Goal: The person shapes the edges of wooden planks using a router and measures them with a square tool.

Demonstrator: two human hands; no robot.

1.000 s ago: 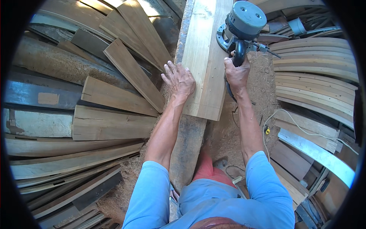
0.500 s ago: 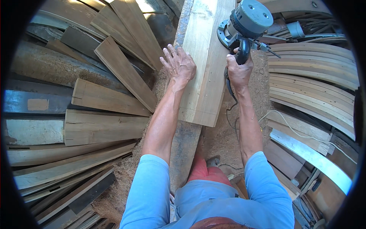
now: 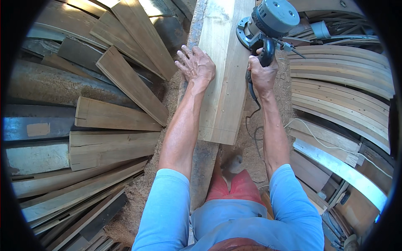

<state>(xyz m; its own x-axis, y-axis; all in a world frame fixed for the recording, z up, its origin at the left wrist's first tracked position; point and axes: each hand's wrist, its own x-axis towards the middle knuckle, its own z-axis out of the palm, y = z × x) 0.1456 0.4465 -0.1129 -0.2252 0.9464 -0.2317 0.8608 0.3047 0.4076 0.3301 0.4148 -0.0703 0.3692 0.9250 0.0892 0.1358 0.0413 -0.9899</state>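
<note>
A long pale wooden board (image 3: 220, 100) lies lengthwise on a worn beam-like bench (image 3: 205, 161). On its left edge my left hand (image 3: 197, 66) rests with fingers spread, holding nothing. My right hand (image 3: 264, 75) is wrapped round the black handle of a router (image 3: 274, 19), a power tool with a grey round motor housing. The router is tilted over the board's right edge, its round base (image 3: 243, 33) facing the board. Its bit is hidden from me. A dark power cord (image 3: 252, 90) hangs from the handle down past my wrist.
Loose boards (image 3: 115, 144) fan out on the left, several overlapping. Stacked curved planks (image 3: 339, 96) stand on the right, with a white cable (image 3: 318, 142) running below them. Sawdust and shavings (image 3: 138, 190) cover the floor. A white plastic pipe (image 3: 320, 30) lies at the far right.
The whole view has shifted slightly, with my legs changing position below the bench. Both hands keep their places on the board and the router handle.
</note>
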